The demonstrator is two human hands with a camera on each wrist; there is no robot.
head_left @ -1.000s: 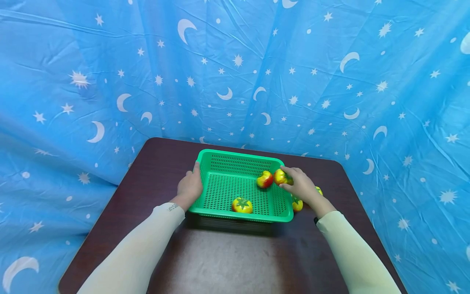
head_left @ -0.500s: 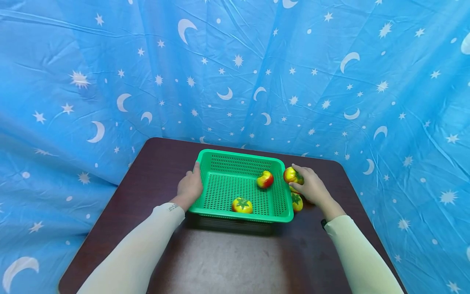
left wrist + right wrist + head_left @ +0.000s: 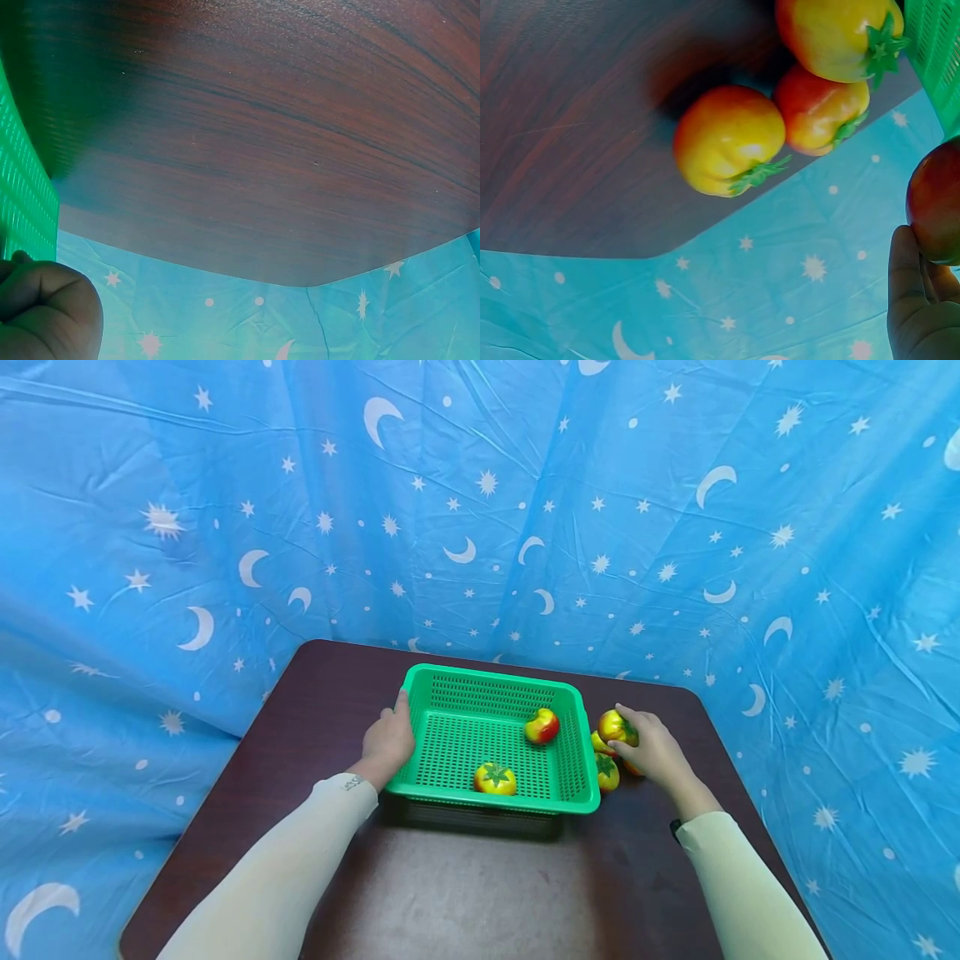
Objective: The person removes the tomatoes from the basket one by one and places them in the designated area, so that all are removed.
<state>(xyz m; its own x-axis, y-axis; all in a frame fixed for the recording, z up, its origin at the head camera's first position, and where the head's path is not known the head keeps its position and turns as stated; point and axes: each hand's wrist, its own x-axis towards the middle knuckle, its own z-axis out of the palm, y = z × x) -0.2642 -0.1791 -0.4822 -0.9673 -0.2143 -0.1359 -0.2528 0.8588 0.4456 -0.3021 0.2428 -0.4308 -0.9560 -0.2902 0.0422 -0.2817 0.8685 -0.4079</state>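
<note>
A green plastic basket [image 3: 487, 673] stands mid-table, and my left hand [image 3: 388, 742] grips its left rim. In the left wrist view part of that hand shows beside the basket wall [image 3: 24, 180]. Inside the basket lie a red-yellow tomato [image 3: 543, 727] at the right and a yellow tomato [image 3: 495, 779] near the front. My right hand [image 3: 656, 750] holds a yellow-red tomato [image 3: 617, 727] just right of the basket, also seen as a dark red tomato [image 3: 937, 202] at the right wrist view's edge. Below it, three tomatoes [image 3: 731, 142] with green leafy tops sit on the table.
The dark brown wooden table [image 3: 450, 893] has rounded far corners. A blue curtain [image 3: 480, 510] with white moons and stars hangs close behind it and at both sides. The tomatoes on the table [image 3: 606, 772] crowd the basket's right wall.
My right hand has moved right with its tomato, from over the basket's right rim to beyond it, above the tomatoes on the table. The left hand and basket have stayed put.
</note>
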